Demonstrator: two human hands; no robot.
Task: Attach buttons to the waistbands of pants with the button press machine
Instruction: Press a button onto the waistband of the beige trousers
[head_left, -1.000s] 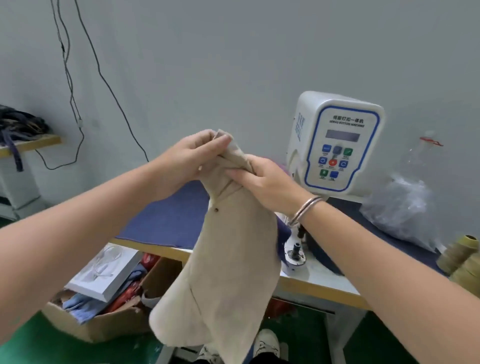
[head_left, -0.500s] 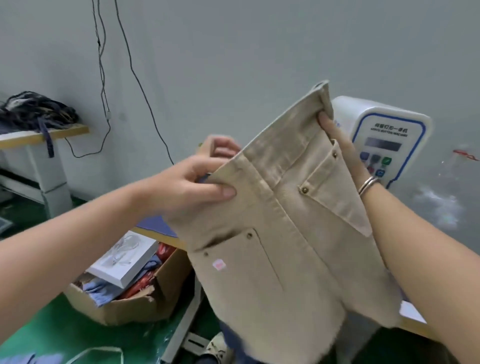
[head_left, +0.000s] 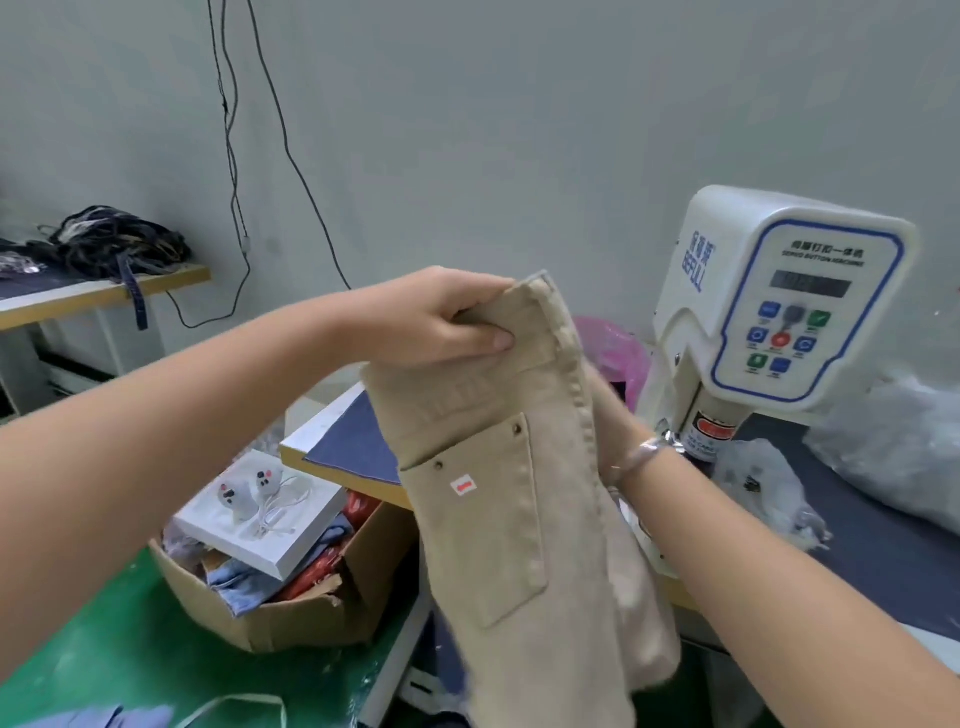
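Pants (head_left: 498, 519) of beige corduroy hang in the air, left of the button press machine (head_left: 779, 312) and above the worktop (head_left: 353, 447) edge. The left hand (head_left: 436, 317) pinches the waistband (head_left: 524, 322); the right hand (head_left: 613, 415) reaches behind the cloth, its grasp hidden. I judge them soft, limp and light: best gripped along the thick, stiffer waistband.

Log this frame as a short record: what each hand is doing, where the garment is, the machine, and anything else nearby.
left hand: grips the waistband of the beige pants
right hand: mostly hidden behind the pants, grip not visible
pants: held up in the air, left of the button press machine
rest: cardboard box of items on the green floor
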